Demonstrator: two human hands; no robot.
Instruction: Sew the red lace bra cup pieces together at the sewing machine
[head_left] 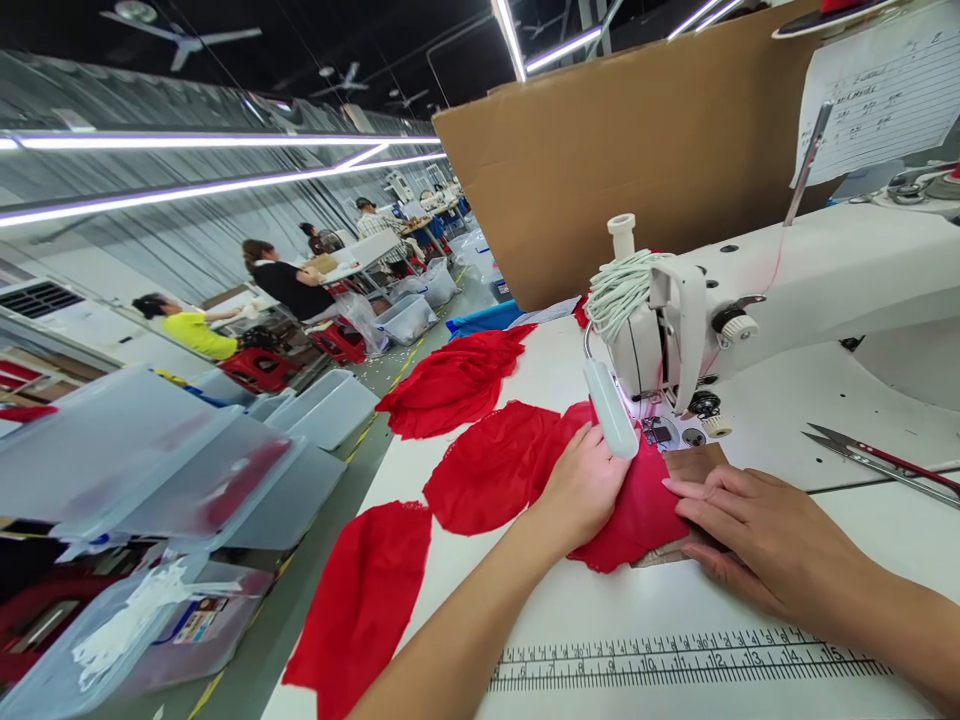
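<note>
A piece of red fabric (651, 510) lies at the needle of a white sewing machine (825, 270). My left hand (589, 485) is closed on its left part, fingers bent together, with the tips partly hidden behind the small white lamp (611, 410). On the right edge of this fabric rest the fingertips of my right hand (750, 525), its fingers stretched out and the thumb apart below. A brown flat piece (696, 460) sits beside the presser foot, partly under my right fingers. More red fabric (487, 468) reaches leftward from my left hand.
Two more red fabric pieces (375, 600) lie along the table's left side. Scissors (885, 460) rest at the right, and a printed ruler (675, 665) runs along the front. A cardboard panel (622, 150) stands behind. Plastic bins (217, 490) fill the floor at left; several people sit farther off.
</note>
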